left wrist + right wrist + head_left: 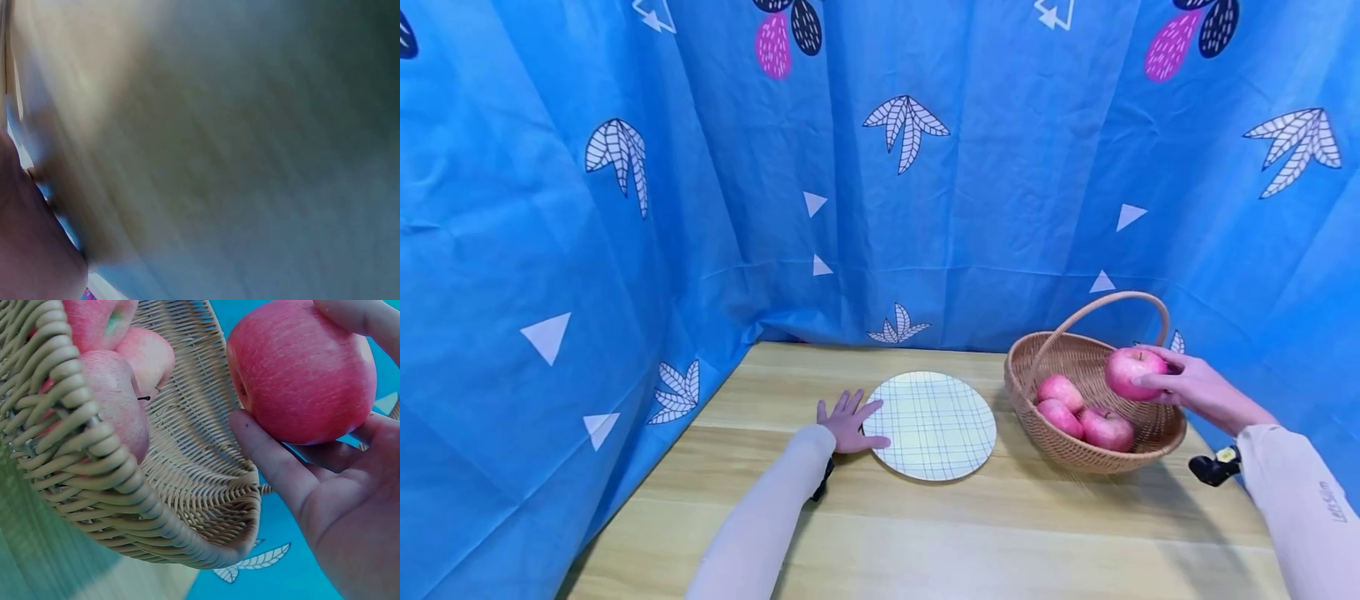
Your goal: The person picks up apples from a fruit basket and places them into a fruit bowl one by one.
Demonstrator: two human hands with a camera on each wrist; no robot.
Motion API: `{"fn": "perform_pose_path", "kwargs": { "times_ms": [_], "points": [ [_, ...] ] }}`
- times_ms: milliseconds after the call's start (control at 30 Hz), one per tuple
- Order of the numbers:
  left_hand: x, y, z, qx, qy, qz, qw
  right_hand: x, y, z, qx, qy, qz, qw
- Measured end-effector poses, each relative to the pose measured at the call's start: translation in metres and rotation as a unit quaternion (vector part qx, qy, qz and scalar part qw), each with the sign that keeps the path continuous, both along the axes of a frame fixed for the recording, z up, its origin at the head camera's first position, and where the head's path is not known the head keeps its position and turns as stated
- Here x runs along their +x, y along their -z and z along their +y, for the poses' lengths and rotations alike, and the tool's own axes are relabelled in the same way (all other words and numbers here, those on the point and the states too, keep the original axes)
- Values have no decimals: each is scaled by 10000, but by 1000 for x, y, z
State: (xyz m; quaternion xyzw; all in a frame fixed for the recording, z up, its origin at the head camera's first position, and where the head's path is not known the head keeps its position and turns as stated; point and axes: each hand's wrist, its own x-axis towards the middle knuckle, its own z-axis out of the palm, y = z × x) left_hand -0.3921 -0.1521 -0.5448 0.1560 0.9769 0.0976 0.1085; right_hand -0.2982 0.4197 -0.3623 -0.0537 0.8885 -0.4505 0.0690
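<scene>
My right hand grips a red apple just above the right side of a wicker basket. In the right wrist view, thumb and fingers curl round that apple, clear of the basket's rim. Several more apples lie together in the basket's left part. On the left, my left hand has its fingers spread, with fingertips on the near left rim of a round plate with a grid pattern. The left wrist view is blurred, showing mostly table and part of the hand.
The wooden table ends at a blue patterned curtain behind and at the sides. An arched handle rises over the basket. The plate lies flat, left of the basket, with a narrow strip of table between them.
</scene>
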Motion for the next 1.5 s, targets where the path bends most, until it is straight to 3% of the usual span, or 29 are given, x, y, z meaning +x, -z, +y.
{"fn": "perform_pose_path", "kwargs": {
  "times_ms": [600,1500],
  "points": [
    [3,-3,-1,34,11,-40,10000,16,-13,-16,948,-50,513,9942],
    [0,-2,-1,49,21,-132,9999,37,-34,-64,855,-534,781,9918]
  ]
}}
